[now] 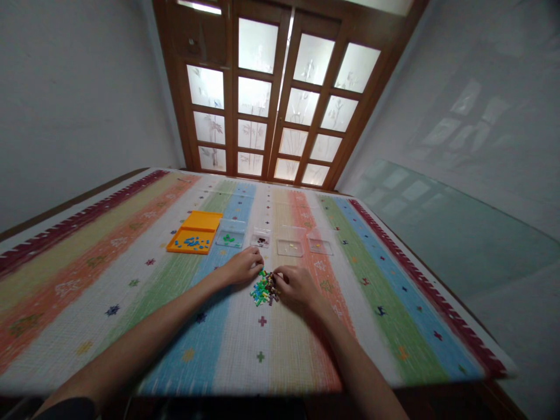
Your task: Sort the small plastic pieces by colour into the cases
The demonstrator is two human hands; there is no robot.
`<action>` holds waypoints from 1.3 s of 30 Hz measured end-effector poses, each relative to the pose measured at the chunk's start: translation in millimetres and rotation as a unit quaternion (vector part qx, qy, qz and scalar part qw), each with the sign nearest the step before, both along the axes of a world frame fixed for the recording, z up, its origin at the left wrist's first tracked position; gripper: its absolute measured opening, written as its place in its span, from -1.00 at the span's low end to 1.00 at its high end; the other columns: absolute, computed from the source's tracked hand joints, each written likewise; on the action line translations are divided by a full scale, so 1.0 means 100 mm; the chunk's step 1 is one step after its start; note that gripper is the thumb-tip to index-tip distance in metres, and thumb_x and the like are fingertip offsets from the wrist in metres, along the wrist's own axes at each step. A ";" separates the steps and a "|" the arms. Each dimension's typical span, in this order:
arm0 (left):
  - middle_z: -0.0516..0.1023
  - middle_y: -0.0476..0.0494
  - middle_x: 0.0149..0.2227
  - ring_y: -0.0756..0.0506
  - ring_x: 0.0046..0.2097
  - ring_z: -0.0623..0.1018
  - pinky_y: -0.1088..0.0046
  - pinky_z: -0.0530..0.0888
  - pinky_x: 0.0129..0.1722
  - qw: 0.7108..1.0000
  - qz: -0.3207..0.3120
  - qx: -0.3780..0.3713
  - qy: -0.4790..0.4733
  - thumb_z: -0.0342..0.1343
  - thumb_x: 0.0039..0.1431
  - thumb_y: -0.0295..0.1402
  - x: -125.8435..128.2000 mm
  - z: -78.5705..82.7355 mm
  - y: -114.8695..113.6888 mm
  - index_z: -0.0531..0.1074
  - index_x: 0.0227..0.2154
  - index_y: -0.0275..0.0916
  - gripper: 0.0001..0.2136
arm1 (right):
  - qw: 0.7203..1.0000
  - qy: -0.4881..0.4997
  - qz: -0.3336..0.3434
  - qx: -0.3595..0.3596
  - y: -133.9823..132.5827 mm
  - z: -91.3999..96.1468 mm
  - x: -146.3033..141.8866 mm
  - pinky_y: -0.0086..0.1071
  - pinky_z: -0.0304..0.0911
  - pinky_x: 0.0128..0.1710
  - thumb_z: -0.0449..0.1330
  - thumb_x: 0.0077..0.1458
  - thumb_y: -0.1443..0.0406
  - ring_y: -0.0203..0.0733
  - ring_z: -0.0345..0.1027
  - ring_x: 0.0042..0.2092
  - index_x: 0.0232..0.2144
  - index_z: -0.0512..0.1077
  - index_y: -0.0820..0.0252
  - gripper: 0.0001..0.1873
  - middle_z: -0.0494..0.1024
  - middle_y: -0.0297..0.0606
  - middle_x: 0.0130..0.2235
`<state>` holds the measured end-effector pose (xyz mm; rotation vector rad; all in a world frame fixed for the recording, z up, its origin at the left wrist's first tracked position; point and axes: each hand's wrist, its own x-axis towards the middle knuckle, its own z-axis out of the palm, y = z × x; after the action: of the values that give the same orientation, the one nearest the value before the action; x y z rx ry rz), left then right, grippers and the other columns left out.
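A pile of small coloured pieces (pixel 263 290), green, blue, yellow and brown, lies on the striped tablecloth between my hands. My left hand (pixel 245 266) is at the pile's upper left edge, its fingers curled together; what they hold, if anything, is hidden. At the pile's right edge, my right hand (pixel 296 283) has thumb and forefinger pinched beside the dark brown pieces; anything between them is too small to make out. Just beyond my left fingers stands a small clear box (pixel 254 243) with dark pieces in it.
Left of it are an open orange case (pixel 202 220) with blue pieces and a clear box (pixel 221 243) with green ones. To the right, two clear boxes (pixel 289 254) (pixel 331 252) hold a few pale and orange pieces. Walls and a glazed wooden door (pixel 280 125) surround the table.
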<state>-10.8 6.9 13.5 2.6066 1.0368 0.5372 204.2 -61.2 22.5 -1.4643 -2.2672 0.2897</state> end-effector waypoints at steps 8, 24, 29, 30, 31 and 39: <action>0.49 -0.12 -0.29 -0.10 -0.17 0.51 0.41 0.43 -0.09 0.999 -0.039 -0.016 0.020 0.06 0.11 -0.54 0.04 0.02 0.07 0.60 -0.34 -0.22 -0.79 | 1.000 -0.003 -0.003 0.003 -0.01 -0.01 0.00 -0.43 0.16 -0.34 0.14 0.19 0.36 -0.22 0.49 -0.33 -0.28 0.63 0.16 -0.77 0.68 -0.19 -0.31; 0.51 -0.19 -0.26 -0.15 -0.15 0.51 0.36 0.45 -0.12 0.995 -0.042 0.042 0.086 0.12 0.12 -0.52 0.13 0.10 0.04 0.64 -0.35 -0.21 -0.81 | 1.000 -0.017 0.003 0.001 0.00 0.00 0.00 -0.42 0.06 -0.38 0.16 0.20 0.36 -0.25 0.44 -0.36 -0.35 0.60 0.18 -0.80 0.66 -0.21 -0.35; 0.51 -0.20 -0.25 -0.16 -0.15 0.51 0.37 0.45 -0.13 0.993 -0.041 0.043 0.097 0.13 0.13 -0.52 0.11 0.12 0.04 0.63 -0.35 -0.22 -0.83 | 1.000 -0.011 0.005 0.002 0.00 -0.01 0.01 -0.42 0.07 -0.38 0.16 0.21 0.35 -0.24 0.45 -0.35 -0.34 0.61 0.18 -0.80 0.66 -0.21 -0.34; 0.51 -0.19 -0.25 -0.16 -0.15 0.51 0.37 0.44 -0.13 0.993 -0.042 0.044 0.101 0.14 0.13 -0.51 0.11 0.12 0.03 0.63 -0.35 -0.22 -0.84 | 1.000 -0.009 0.005 0.001 0.00 -0.01 0.01 -0.42 0.07 -0.37 0.16 0.21 0.35 -0.24 0.46 -0.35 -0.33 0.61 0.18 -0.80 0.66 -0.20 -0.34; 0.51 -0.19 -0.24 -0.15 -0.14 0.51 0.38 0.44 -0.12 0.993 -0.043 0.045 0.104 0.14 0.14 -0.50 0.10 0.12 0.03 0.62 -0.35 -0.22 -0.85 | 1.000 -0.009 0.006 -0.001 0.00 -0.01 0.01 -0.42 0.08 -0.37 0.16 0.21 0.35 -0.23 0.46 -0.35 -0.33 0.61 0.18 -0.80 0.66 -0.20 -0.33; 0.48 -0.16 -0.24 -0.12 -0.15 0.48 0.42 0.41 -0.14 0.993 -0.056 0.059 0.081 0.10 0.21 -0.49 0.04 0.16 -0.02 0.52 -0.34 -0.24 -0.90 | 1.000 -0.004 0.009 -0.001 -0.01 0.00 0.00 -0.42 0.07 -0.37 0.16 0.21 0.34 -0.24 0.46 -0.35 -0.33 0.61 0.18 -0.80 0.67 -0.20 -0.33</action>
<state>-7.0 4.5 29.1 2.8328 0.9238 0.3754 204.7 -62.7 22.8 -1.4489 -2.2893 0.2927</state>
